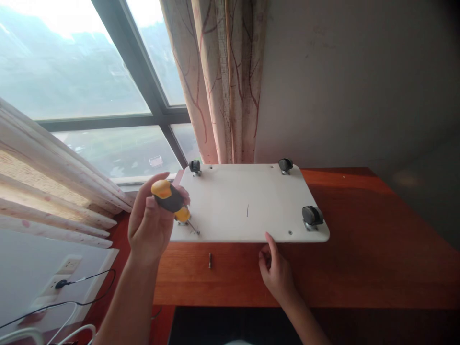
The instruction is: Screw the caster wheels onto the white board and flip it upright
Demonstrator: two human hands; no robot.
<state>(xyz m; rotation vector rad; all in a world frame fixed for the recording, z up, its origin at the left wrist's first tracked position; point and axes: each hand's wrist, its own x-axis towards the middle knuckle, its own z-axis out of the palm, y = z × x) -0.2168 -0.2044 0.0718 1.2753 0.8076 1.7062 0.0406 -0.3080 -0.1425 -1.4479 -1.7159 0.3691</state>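
Note:
My left hand (pixel 149 230) is closed around a screwdriver (pixel 170 199) with a yellow and black handle. Its thin metal shaft points down to the right, the tip at or just above the near-left corner of a white board (pixel 230 196). A caster there is mostly hidden behind the handle and fingers. By the board's front edge is my right hand (pixel 276 270), the index finger stretched onto the edge and the other fingers loosely curled, with nothing visible in them. Black casters stand at the far left (pixel 194 166), far right (pixel 285 166) and near right (pixel 312 216) corners.
A short, slim metal piece (pixel 210 260), screw or bit, lies on the reddish wooden table (pixel 359 268) before the board. Small holes and a dark mark show on the board. Curtains (pixel 230 81) and a window are behind; a plugged-in cable (pixel 63 283) runs at left.

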